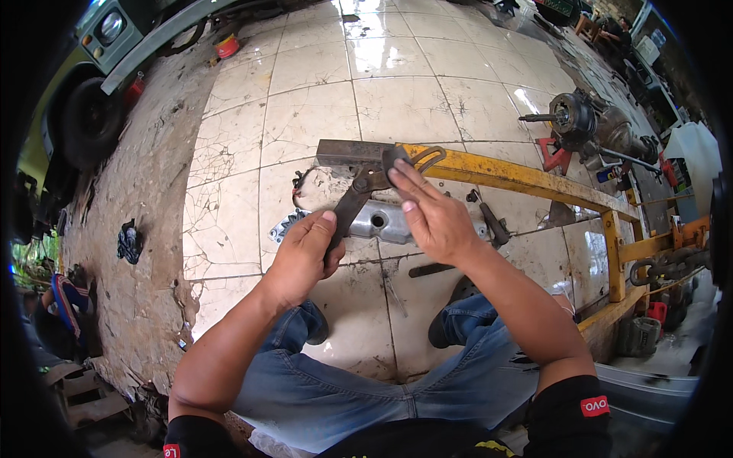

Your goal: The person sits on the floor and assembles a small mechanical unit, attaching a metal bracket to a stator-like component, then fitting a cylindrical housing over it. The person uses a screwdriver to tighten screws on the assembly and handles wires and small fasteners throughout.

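Your left hand (301, 256) grips the pliers (359, 195); your right hand (431, 217), fingers flat and released, steadies them; a slip could pinch skin.

The floor tiles (397, 99) were glossy cream, veined with dark cracks. Across them ran a yellow frame (519, 177), rust-chipped. Just below the frame lay a dull silver metal cover (385, 221); over it crossed dark grey locking pliers (359, 195). The jeans (382, 389) below were faded blue.
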`<state>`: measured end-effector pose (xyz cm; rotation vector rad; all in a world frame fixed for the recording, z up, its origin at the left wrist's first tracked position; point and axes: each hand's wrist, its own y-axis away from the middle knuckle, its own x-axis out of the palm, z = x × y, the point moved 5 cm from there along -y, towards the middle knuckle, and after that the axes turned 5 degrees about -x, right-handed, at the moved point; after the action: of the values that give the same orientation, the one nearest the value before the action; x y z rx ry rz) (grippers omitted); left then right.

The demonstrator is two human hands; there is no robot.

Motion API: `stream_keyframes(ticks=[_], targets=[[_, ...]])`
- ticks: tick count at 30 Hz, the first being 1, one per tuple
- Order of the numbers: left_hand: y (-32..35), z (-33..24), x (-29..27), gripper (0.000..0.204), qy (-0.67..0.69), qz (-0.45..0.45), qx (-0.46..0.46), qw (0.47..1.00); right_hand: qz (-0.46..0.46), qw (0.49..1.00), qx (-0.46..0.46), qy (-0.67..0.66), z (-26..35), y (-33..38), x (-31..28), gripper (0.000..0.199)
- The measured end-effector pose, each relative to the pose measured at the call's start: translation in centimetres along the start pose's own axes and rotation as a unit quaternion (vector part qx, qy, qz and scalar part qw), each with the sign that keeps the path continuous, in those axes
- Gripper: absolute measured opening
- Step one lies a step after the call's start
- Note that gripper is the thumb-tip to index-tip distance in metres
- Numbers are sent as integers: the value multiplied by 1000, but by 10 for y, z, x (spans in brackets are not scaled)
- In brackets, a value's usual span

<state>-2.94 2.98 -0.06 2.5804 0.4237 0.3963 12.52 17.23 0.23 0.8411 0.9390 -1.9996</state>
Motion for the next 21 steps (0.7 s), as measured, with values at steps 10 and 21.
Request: stream_keyframes(ticks=[10, 21], targets=[[5, -5, 8, 35, -16, 24, 4, 1000, -87, 996, 28, 11, -37, -1, -22, 42], [3, -5, 12, 37, -3, 13, 0, 1000, -135, 990, 40, -12, -46, -4, -31, 43]])
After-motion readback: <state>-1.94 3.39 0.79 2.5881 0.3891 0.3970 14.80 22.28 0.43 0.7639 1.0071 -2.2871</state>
